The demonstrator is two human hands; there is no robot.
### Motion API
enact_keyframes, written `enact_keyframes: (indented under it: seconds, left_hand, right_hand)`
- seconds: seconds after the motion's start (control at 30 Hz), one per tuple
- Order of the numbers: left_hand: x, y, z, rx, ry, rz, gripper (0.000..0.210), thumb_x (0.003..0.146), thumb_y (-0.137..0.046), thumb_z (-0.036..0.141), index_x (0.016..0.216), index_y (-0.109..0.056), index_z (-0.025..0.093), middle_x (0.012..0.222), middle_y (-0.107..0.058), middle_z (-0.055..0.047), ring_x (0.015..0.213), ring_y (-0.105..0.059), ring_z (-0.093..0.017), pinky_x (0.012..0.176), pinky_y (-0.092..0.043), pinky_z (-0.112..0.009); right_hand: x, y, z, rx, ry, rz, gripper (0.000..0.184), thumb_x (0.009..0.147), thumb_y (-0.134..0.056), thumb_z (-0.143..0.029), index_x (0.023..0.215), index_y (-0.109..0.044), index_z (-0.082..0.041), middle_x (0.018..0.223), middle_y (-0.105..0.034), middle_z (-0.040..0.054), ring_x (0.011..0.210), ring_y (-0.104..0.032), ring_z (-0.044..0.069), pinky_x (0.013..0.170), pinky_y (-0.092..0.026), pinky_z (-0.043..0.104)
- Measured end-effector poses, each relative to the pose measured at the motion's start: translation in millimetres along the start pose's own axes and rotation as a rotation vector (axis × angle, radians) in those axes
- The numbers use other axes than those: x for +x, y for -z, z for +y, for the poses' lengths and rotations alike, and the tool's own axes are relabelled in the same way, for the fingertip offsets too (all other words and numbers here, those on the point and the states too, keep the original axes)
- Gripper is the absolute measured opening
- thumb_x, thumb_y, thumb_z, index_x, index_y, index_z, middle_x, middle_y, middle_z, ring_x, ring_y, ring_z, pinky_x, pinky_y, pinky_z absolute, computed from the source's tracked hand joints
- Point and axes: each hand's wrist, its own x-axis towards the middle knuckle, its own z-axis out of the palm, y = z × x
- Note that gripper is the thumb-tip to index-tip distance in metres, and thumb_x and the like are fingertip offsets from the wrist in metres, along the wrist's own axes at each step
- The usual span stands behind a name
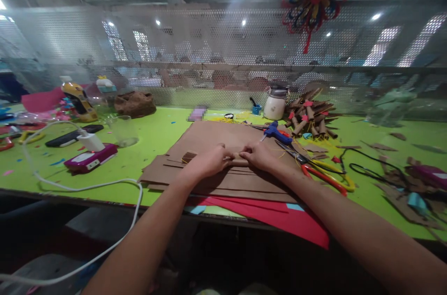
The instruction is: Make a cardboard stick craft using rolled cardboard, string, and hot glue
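Note:
My left hand [217, 159] and my right hand [257, 155] are close together over a stack of brown paper sheets [209, 134]. Between them is a small rolled piece of brown paper [240, 162], with the fingertips of both hands pinched on its two ends. Just left of my left hand lies another small brown paper piece [189, 157] with a yellow thread by it. A blue glue gun [275, 133] rests beyond my right hand. Scissors with orange-red handles [324, 179] lie beside my right forearm. Red paper [265, 218] sticks out under the stack at the table's front edge.
A pile of brown paper rolls [312, 116] and a white jar [275, 103] stand at the back. At left are a purple power strip [91, 159] with a white cable, a black phone [74, 136] and a clear cup [125, 132]. Paper scraps [401, 199] cover the right side.

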Motion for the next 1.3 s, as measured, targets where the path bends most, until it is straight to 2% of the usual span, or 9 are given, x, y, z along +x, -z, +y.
enact_keyframes:
  seconds: [0.3,0.4,0.53,0.63,0.73,0.87,0.97,1.1,1.3]
  left_hand:
    - [-2,-8.7,1,-0.112,0.053,0.117,0.022,0.077,-0.050,0.023,0.099,-0.053,0.020,0.090,-0.060,-0.004,0.077,-0.055,-0.016,0.067,-0.040,-0.024]
    - [-2,-11.0,-3,-0.124,0.077,0.105,0.019,0.076,-0.049,0.021,0.096,-0.052,0.020,0.091,-0.061,-0.004,0.079,-0.055,-0.017,0.067,-0.040,-0.025]
    - [-1,-11.7,-8,-0.130,0.124,0.085,0.018,0.076,-0.051,0.025,0.093,-0.055,0.020,0.091,-0.062,-0.004,0.078,-0.056,-0.017,0.066,-0.040,-0.026]
    - [0,-10.4,-10,-0.123,0.078,0.081,0.017,0.078,-0.050,0.027,0.089,-0.059,0.020,0.089,-0.061,-0.004,0.077,-0.055,-0.017,0.067,-0.039,-0.026]
    - [2,-7.7,-12,-0.124,0.017,0.074,0.019,0.080,-0.047,0.028,0.088,-0.063,0.020,0.088,-0.060,-0.004,0.076,-0.054,-0.015,0.068,-0.039,-0.025]
    - [4,-3.7,-14,-0.144,0.006,0.044,0.021,0.079,-0.048,0.029,0.088,-0.065,0.019,0.085,-0.061,-0.003,0.073,-0.053,-0.014,0.066,-0.039,-0.025]
    - [3,-0.6,-12,-0.152,0.006,0.001,0.022,0.080,-0.048,0.031,0.085,-0.065,0.018,0.080,-0.061,-0.003,0.069,-0.053,-0.014,0.063,-0.039,-0.024]
    - [-1,1.4,-8,-0.160,0.041,0.012,0.023,0.080,-0.047,0.032,0.088,-0.064,0.019,0.082,-0.062,-0.003,0.070,-0.054,-0.014,0.062,-0.038,-0.024]
    - [0,-4.9,-12,-0.157,0.017,0.034,0.022,0.080,-0.047,0.030,0.090,-0.064,0.020,0.086,-0.061,-0.004,0.073,-0.054,-0.015,0.064,-0.039,-0.024]
  right_hand:
    - [-2,11,-4,0.309,-0.106,0.019,0.022,0.074,-0.054,-0.027,0.064,-0.065,-0.011,0.052,-0.056,-0.0001,0.050,-0.046,0.010,0.048,-0.032,0.021]
    - [-7,20,-6,0.431,-0.140,0.012,0.022,0.072,-0.056,-0.031,0.065,-0.065,-0.011,0.050,-0.054,-0.0014,0.048,-0.044,0.009,0.046,-0.032,0.021]
    - [-16,41,-8,0.517,-0.035,-0.122,0.023,0.068,-0.061,-0.030,0.078,-0.067,-0.010,0.061,-0.060,0.0002,0.054,-0.049,0.010,0.051,-0.037,0.021]
    - [-22,56,-13,0.343,0.189,-0.311,0.017,0.067,-0.060,-0.020,0.080,-0.068,-0.012,0.067,-0.061,0.0008,0.059,-0.050,0.010,0.055,-0.037,0.021]
    - [-30,62,-21,0.088,0.338,-0.383,0.014,0.068,-0.058,-0.012,0.079,-0.066,-0.015,0.072,-0.062,0.0012,0.064,-0.050,0.011,0.058,-0.036,0.020]
    - [-41,58,-36,-0.117,0.359,-0.320,0.009,0.077,-0.056,-0.018,0.080,-0.065,-0.018,0.082,-0.062,0.0044,0.068,-0.051,0.013,0.061,-0.034,0.022]
    - [-48,52,-45,-0.210,0.408,-0.249,0.018,0.083,-0.052,-0.028,0.079,-0.065,-0.018,0.082,-0.061,0.0066,0.067,-0.051,0.014,0.060,-0.033,0.024]
    - [-51,48,-47,-0.218,0.446,-0.218,0.024,0.086,-0.049,-0.032,0.080,-0.067,-0.018,0.080,-0.060,0.0063,0.061,-0.050,0.012,0.057,-0.031,0.024]
    - [-40,46,-35,-0.219,0.382,-0.215,0.028,0.086,-0.050,-0.034,0.078,-0.071,-0.017,0.073,-0.059,0.0061,0.058,-0.047,0.010,0.056,-0.029,0.023]
